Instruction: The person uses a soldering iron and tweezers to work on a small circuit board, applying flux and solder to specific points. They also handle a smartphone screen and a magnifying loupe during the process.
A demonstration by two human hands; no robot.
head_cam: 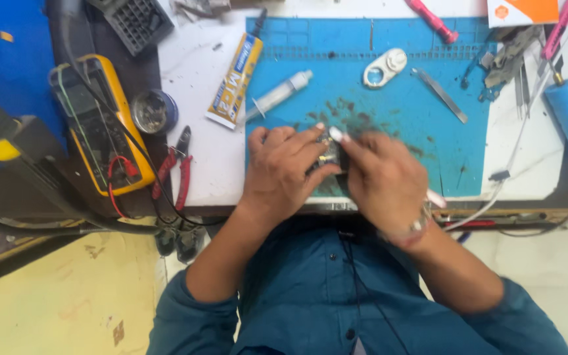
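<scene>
Our left hand (284, 167) and right hand (382, 174) meet at the mat's (396, 112) near edge, bare mat beyond the fingertips. Both sets of fingers pinch a small dark part (329, 156) between them.

Bright even overhead light, soft shadows; slight motion blur on hands (336, 167); left edge smeared.

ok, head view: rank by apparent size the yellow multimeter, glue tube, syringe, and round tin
1. Yellow multimeter, clearly the largest.
2. Glue tube.
3. Syringe, shorter and thinner than the tube.
4. Round tin, smallest in length, though wider than the syringe, so those two are close.
All lie on the same bench, so nearness barely matters.
</scene>
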